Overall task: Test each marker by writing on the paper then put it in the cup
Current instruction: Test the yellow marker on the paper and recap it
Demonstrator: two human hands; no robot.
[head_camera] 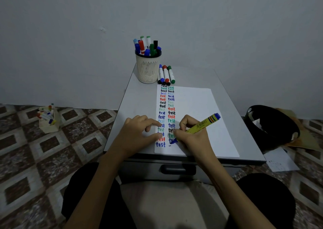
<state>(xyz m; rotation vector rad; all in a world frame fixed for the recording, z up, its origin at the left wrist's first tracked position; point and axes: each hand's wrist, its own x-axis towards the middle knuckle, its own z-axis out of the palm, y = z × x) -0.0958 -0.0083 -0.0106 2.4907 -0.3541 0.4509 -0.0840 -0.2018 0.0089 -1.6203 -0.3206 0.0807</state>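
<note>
1. My left hand [139, 132] lies on the grey bench [138, 96] with the fingers loosely spread. The fingertips press on the left edge of the white sheet of paper [197, 110].
2. My right hand [190, 138] pinches the yellow marker with a blue cap on its back end [202, 124], thumb and fingers curled round the barrel.
3. This marker is tilted, and its blue tip touches the paper at the bottom of the second column of the word "test", written in several colours.
4. The cream plastic cup with slotted walls [148, 69] stands upright at the far left of the bench, beyond the paper. It holds many capped markers [146, 45], blue, red, green and black.
5. Just right of the cup, some white markers with coloured caps [166, 74] lie side by side, near the far edge of the paper.
6. On the patterned tile floor [52, 159] at my left stands a small beige box with more markers [48, 122].
</note>
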